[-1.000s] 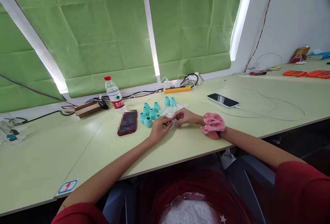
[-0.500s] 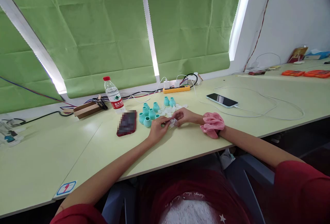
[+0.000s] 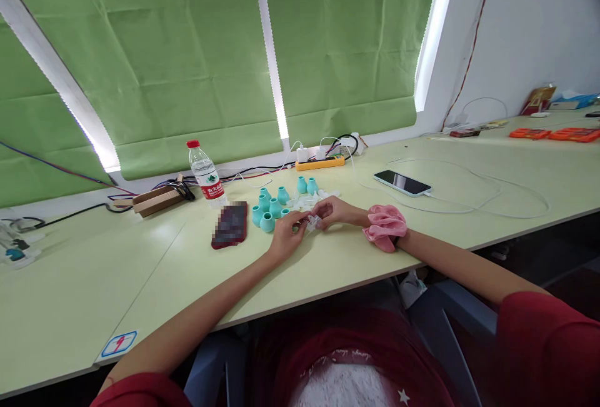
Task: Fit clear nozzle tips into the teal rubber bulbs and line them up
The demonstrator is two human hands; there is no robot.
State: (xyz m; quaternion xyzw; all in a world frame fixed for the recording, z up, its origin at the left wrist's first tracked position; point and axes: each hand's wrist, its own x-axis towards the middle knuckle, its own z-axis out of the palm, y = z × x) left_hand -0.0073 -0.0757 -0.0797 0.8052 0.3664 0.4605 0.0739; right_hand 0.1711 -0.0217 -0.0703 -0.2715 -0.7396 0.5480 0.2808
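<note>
My left hand (image 3: 287,234) and my right hand (image 3: 334,211) meet just above the table, fingers closed in a pinch. Between their fingertips is a small clear plastic piece (image 3: 313,223), held from both sides; its exact kind is too small to make out. Several turquoise vase-shaped pieces (image 3: 267,222) with open necks stand beyond my left hand. Behind my fingers lies a loose heap of whitish translucent plastic pieces (image 3: 300,204), partly hidden by the hands. A pink scrunchie (image 3: 385,227) circles my right wrist.
Left of the turquoise pieces lies a dark red phone (image 3: 229,224), with a water bottle (image 3: 206,175) behind it. A charging phone (image 3: 402,183) and its white cable lie to the right. An orange power strip (image 3: 320,163) and a cardboard box (image 3: 157,200) sit along the wall.
My fingers have shifted slightly around the clear plastic piece, which shows at a slightly different angle. The whole view has drifted a little; the other things stay put.
</note>
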